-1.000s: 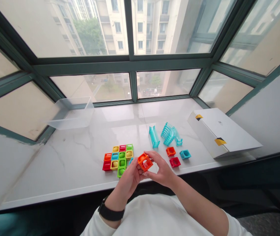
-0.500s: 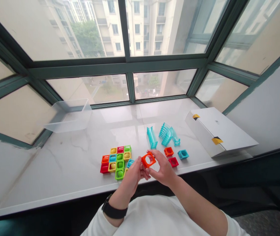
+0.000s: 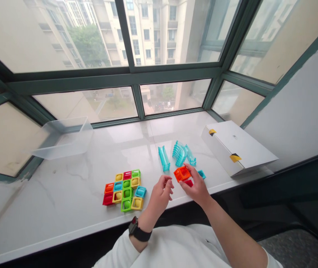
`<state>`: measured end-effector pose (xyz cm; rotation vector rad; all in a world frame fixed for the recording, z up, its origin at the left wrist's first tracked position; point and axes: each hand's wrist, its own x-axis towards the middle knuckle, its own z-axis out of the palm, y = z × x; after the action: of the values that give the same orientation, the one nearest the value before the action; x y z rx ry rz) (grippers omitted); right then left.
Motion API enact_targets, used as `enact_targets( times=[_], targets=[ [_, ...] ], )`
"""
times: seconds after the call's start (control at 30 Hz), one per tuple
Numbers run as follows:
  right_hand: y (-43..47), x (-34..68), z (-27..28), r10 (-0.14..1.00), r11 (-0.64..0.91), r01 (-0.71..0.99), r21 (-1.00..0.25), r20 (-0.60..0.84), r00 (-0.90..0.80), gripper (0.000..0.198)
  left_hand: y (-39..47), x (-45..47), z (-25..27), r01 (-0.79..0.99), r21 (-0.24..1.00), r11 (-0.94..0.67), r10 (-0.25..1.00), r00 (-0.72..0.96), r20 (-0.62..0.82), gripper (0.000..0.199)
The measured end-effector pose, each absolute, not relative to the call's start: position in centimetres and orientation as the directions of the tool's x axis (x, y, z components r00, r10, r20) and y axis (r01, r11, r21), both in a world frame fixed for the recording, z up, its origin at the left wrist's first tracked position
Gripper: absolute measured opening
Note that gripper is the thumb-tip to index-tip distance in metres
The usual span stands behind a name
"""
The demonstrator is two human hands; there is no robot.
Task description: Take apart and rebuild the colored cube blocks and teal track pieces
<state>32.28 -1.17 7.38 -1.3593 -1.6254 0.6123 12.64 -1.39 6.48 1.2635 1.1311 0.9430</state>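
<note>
My right hand [image 3: 196,186] grips an orange cube block [image 3: 179,174] between thumb and fingers, low over the right-hand loose blocks. Whether a second orange block sits behind it is hard to tell. Under the hand, a red block [image 3: 188,182] is partly covered. A blue block [image 3: 202,174] shows just beyond the fingers. My left hand [image 3: 160,195], with a black watch at its wrist, hovers near the counter edge, fingers loosely bent and apart, holding nothing. To its left lies a cluster of coloured blocks, among them a green block [image 3: 127,193] and a yellow block [image 3: 137,203].
Clear turquoise track pieces lie behind my hands: a straight one [image 3: 164,158] and a stack of curved ones [image 3: 179,153]. A transparent plastic bin [image 3: 64,145] stands at the left by the window. A white box [image 3: 239,147] with yellow-black tape is at the right.
My right hand has carried the orange block right, away from my left hand, to the loose blocks. My left hand has let go of it. The view has shifted slightly.
</note>
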Motion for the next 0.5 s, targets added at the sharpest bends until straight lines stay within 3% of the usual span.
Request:
enact_targets(
  times=[0.1, 0.2, 0.3, 0.5],
  targets=[
    [-0.5, 34.8, 6.7, 0.945, 0.235, 0.545, -0.805, 0.321, 0.067, 0.064, -0.5, 13.1, 5.1, 0.363, 0.912, -0.19, 0.962, 0.255, 0.099, 0.027],
    [0.1, 36.8, 6.0, 0.946, 0.204, 0.574, -0.793, 0.311, 0.093, 0.063, 0.8, 13.7, 3.6, 0.478, 0.828, -0.294, 0.938, 0.313, 0.152, 0.027],
    [0.7, 37.8, 5.2, 0.95, 0.199, 0.602, -0.773, 0.302, 0.074, 0.064, 2.1, 14.7, 2.1, 0.503, 0.82, -0.273, 0.944, 0.303, 0.129, 0.03],
    [1.5, 37.7, 3.6, 0.969, 0.194, 0.683, -0.705, 0.248, -0.019, 0.065, 3.7, 16.6, 0.1, 0.406, 0.912, -0.056, 0.972, 0.231, -0.043, 0.045]
  ],
)
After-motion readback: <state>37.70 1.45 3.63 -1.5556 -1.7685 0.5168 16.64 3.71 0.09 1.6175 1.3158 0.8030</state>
